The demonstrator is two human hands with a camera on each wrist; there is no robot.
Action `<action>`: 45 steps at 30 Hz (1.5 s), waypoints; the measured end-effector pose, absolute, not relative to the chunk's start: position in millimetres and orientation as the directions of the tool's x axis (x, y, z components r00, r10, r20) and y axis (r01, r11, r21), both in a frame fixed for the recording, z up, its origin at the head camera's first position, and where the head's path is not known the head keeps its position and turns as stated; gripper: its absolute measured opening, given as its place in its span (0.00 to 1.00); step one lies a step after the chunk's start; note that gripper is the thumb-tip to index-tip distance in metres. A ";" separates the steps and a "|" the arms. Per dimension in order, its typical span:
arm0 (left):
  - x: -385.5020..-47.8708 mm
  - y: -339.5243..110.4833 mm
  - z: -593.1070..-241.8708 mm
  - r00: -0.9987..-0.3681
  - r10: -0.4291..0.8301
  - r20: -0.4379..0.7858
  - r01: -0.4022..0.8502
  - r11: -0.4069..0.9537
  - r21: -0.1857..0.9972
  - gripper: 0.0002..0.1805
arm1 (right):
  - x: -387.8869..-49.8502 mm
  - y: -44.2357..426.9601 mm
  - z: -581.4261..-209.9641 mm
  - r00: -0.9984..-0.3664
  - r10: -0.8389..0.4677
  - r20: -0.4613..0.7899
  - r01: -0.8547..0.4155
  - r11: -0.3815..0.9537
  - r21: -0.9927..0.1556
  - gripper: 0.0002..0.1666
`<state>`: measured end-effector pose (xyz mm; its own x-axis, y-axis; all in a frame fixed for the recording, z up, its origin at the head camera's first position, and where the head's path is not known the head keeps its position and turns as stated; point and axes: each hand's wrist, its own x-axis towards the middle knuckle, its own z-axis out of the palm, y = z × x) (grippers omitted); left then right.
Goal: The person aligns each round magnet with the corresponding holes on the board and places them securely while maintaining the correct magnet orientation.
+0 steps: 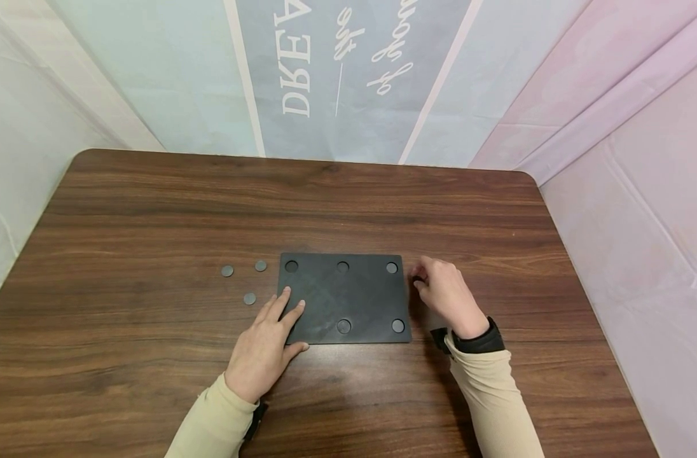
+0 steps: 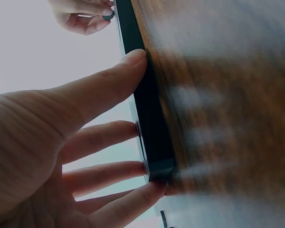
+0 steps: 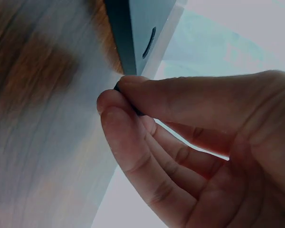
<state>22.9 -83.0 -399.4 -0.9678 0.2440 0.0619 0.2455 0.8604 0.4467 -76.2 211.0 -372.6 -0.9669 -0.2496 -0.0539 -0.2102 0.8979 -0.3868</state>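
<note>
A flat black board (image 1: 371, 296) with round recesses lies on the table. My left hand (image 1: 262, 356) rests spread on its left end; in the left wrist view the thumb of the left hand (image 2: 71, 128) lies against the board's edge (image 2: 152, 118). Just off the board's right side, my right hand (image 1: 447, 292) pinches a small dark disc (image 1: 418, 278) between thumb and fingers. The right wrist view shows the right hand (image 3: 180, 133) holding the disc (image 3: 133, 105) beside the board (image 3: 121, 28), mostly covered by the fingertips. The recess at lower left is hidden.
Three grey discs lie on the wooden table (image 1: 154, 210) left of the board: one at far left (image 1: 227, 271), one near the board's upper corner (image 1: 260, 265) and one lower (image 1: 249, 298). A printed cloth (image 1: 348, 76) hangs behind the table's far edge.
</note>
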 end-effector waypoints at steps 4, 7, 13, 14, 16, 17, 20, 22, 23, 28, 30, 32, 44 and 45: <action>22.9 -82.9 -399.3 -0.968 0.244 0.061 0.245 0.860 0.448 0.35 | -77.0 206.0 -372.1 -0.965 -0.258 -0.044 -0.220 0.892 -0.396 0.07; 22.9 -82.7 -399.4 -0.968 0.244 0.062 0.245 0.859 0.450 0.35 | -77.5 202.0 -372.1 -0.963 -0.266 -0.041 -0.228 0.887 -0.402 0.07; 23.1 -82.5 -399.6 -0.968 0.244 0.063 0.246 0.858 0.451 0.35 | -79.3 194.3 -370.9 -0.956 -0.292 -0.029 -0.253 0.871 -0.421 0.08; 23.1 -82.5 -399.6 -0.968 0.244 0.063 0.246 0.858 0.452 0.35 | -79.7 193.2 -370.4 -0.954 -0.297 -0.026 -0.259 0.869 -0.422 0.08; 23.2 -82.6 -399.5 -0.968 0.243 0.062 0.244 0.857 0.454 0.35 | -80.6 191.4 -369.3 -0.951 -0.309 -0.025 -0.270 0.864 -0.425 0.07; 23.2 -82.6 -399.5 -0.968 0.243 0.062 0.244 0.857 0.455 0.35 | -81.1 190.5 -368.7 -0.949 -0.315 -0.027 -0.274 0.863 -0.424 0.07; 23.2 -82.7 -399.4 -0.968 0.243 0.062 0.244 0.857 0.455 0.35 | -82.8 187.9 -366.8 -0.944 -0.329 -0.028 -0.286 0.858 -0.427 0.07; 23.1 -82.7 -399.3 -0.968 0.243 0.062 0.244 0.857 0.453 0.35 | -83.9 186.3 -365.8 -0.942 -0.334 -0.027 -0.290 0.854 -0.432 0.07; 23.1 -82.8 -399.3 -0.968 0.243 0.062 0.244 0.858 0.452 0.35 | -84.4 185.4 -365.4 -0.942 -0.335 -0.025 -0.292 0.852 -0.435 0.07; 23.0 -82.9 -399.0 -0.968 0.244 0.060 0.244 0.859 0.451 0.35 | -86.5 181.2 -363.9 -0.940 -0.340 -0.016 -0.298 0.846 -0.443 0.07; 23.0 -83.0 -398.9 -0.968 0.244 0.058 0.243 0.858 0.453 0.35 | -87.2 179.5 -363.6 -0.939 -0.344 -0.011 -0.304 0.843 -0.443 0.07; 23.1 -83.1 -398.9 -0.968 0.244 0.056 0.242 0.858 0.454 0.35 | -87.9 177.8 -363.6 -0.936 -0.352 -0.009 -0.312 0.840 -0.444 0.07; 23.0 -83.4 -399.4 -0.968 0.242 0.063 0.244 0.857 0.454 0.35 | -91.2 167.5 -367.4 -0.904 -0.426 0.039 -0.397 0.801 -0.448 0.06; 22.9 -83.4 -399.4 -0.968 0.242 0.063 0.244 0.857 0.454 0.35 | -91.4 166.4 -367.7 -0.902 -0.430 0.046 -0.403 0.799 -0.447 0.06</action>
